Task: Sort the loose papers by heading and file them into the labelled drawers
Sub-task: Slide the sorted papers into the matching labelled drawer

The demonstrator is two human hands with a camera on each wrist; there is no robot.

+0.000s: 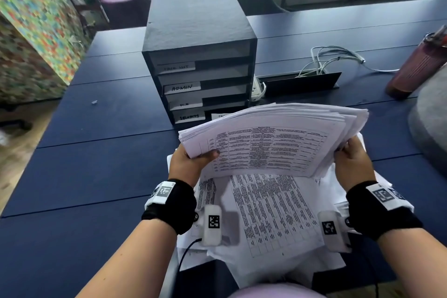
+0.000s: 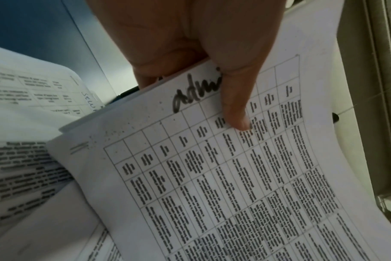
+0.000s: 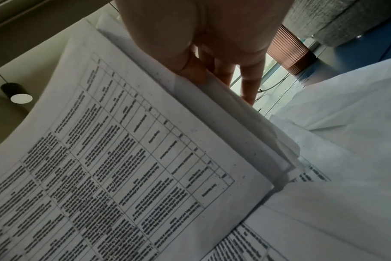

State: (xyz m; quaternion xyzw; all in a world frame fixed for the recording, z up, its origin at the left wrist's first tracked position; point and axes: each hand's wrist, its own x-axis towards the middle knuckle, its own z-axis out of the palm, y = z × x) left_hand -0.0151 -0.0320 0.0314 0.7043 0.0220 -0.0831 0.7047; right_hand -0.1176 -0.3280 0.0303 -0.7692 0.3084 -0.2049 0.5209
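Both hands grasp one thick stack of white printed sheets (image 1: pixel 271 143) raised above the desk: left hand (image 1: pixel 191 164) pinches the near-left corner, thumb (image 2: pixel 237 106) pressed on the top sheet beside handwritten "Admi…" (remainder covered); right hand (image 1: pixel 353 159) curls round the right edge, fingers (image 3: pixel 249 88) behind the stack. Sheets are thin, flexible, printed with gridded tables. More loose white papers (image 1: pixel 271 215) lie spread below on the matte dark-blue table (image 1: pixel 96 176). Beyond stands a black box-shaped drawer unit (image 1: pixel 198 55), white labels on its fronts, one reading "ADMIN". Ribbed maroon bottle (image 1: pixel 418 68) at right; chairs behind.
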